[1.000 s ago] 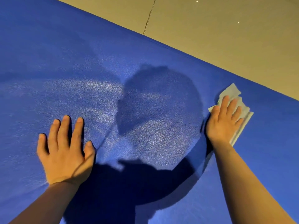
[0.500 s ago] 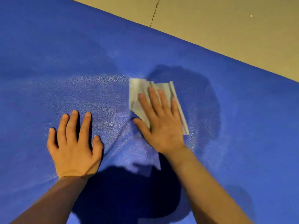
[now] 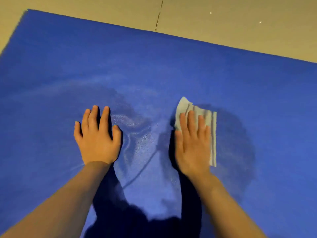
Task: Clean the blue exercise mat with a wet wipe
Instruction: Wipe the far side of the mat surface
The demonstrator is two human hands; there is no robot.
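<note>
The blue exercise mat (image 3: 171, 66) fills most of the head view, with shiny wet streaks in its middle. My right hand (image 3: 193, 145) lies flat, fingers straight, pressing a folded pale wet wipe (image 3: 211, 127) onto the mat; the wipe sticks out past the fingertips and along the hand's right side. To its left, my left hand (image 3: 97, 138) rests flat on the mat with fingers spread and nothing under it. Both forearms reach in from the bottom edge. A dark shadow falls between and below the hands.
Beige floor (image 3: 223, 18) borders the mat along its far edge, with a thin crack (image 3: 158, 18) running through it. The mat's far left corner (image 3: 28, 11) shows at the top left.
My right hand swept the wipe from the far right to the middle, then back right a little. The view shifted so the mat's left corner shows. My left hand stayed planted.
</note>
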